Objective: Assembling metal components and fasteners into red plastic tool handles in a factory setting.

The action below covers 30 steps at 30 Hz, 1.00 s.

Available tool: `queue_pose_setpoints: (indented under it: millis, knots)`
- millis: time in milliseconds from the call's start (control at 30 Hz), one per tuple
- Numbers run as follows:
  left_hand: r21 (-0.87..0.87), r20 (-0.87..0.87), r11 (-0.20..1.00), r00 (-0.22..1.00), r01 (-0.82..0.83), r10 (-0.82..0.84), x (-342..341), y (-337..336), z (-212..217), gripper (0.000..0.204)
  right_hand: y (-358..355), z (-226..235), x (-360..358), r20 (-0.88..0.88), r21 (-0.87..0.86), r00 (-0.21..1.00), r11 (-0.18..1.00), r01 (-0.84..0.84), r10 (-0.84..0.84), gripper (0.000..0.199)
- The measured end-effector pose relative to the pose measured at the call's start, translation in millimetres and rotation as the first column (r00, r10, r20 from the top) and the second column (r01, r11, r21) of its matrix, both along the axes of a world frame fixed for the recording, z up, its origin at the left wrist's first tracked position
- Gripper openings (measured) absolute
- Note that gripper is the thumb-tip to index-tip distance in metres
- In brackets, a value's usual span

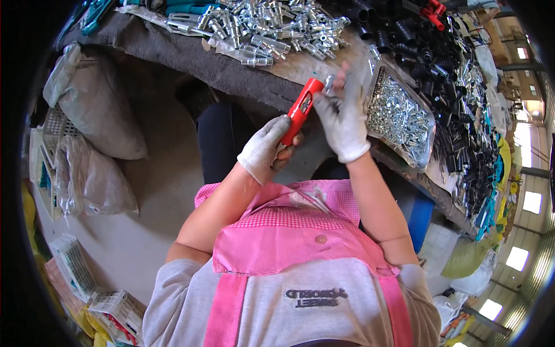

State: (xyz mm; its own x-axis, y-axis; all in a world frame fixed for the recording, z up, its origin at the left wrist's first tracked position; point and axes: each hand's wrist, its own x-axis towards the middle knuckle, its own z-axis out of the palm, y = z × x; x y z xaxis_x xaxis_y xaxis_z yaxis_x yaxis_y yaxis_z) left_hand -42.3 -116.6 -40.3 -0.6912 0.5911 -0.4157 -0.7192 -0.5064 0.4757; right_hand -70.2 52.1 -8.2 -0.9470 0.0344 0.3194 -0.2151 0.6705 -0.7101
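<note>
Red tube (296,120) sits clasped in the left hand (265,146), tilted before the bench (254,82) edge, apparently so its upper end is clear. Beside that end, the right hand (345,124), fingers blurred, seems to pinch a fitting (329,81). Screws (399,113) fill a tray (424,162) nearby, likely for easy reach.

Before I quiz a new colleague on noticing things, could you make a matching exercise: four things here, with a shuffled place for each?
Things:
1. Red tube
2. Tray
3. Pink apron
4. Filled sack

Places:
A. Worn over the grey shirt
B. In the left hand
C. At the picture's left
D. Under small metal parts

Pairs: 1-B, 2-D, 3-A, 4-C
</note>
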Motion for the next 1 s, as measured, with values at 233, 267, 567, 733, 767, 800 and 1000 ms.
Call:
queue_pose_setpoints:
  millis: [233,267,567,733,767,800,1000]
  knots:
    - [0.055,0.022,0.998,1.0,-0.011,0.01,0.0,0.7,-10.4,0.036,-10.8,-13.3,8.7,-0.054,-0.003,0.988,0.99,0.142,-0.142,0.066]
    - [0.05,0.04,0.999,0.999,-0.015,0.013,-0.7,0.7,-10.9,0.036,-9.9,-14.2,6.8,-0.021,-0.086,0.99,0.987,0.137,-0.14,0.06]
    - [0.086,0.0,0.996,1.0,-0.008,0.008,0.1,1.4,-11.3,0.037,9.9,12.7,-16.7,0.303,0.113,0.952,0.989,-0.093,0.055,0.049]
    - [0.006,-0.103,1.0,0.995,-0.019,0.02,2.1,1.9,-9.1,0.031,10.3,8.0,-13.7,0.265,0.131,0.962,0.985,-0.108,0.07,0.054]
    - [-0.004,-0.159,1.0,0.987,-0.019,0.018,0.8,2.0,-10.3,0.03,8.5,10.7,-10.4,0.248,0.13,0.966,0.986,-0.102,0.068,0.055]
    - [-0.002,-0.165,1.0,0.986,-0.019,0.019,0.3,2.2,-10.1,0.03,5.6,14.5,-4.2,0.247,0.214,0.969,0.974,-0.072,0.017,0.056]
    - [-0.121,-0.301,0.992,0.951,0.03,-0.066,-3.5,15.6,22.3,0.03,21.4,10.6,9.4,0.067,-0.496,0.972,0.853,-0.164,0.226,0.055]
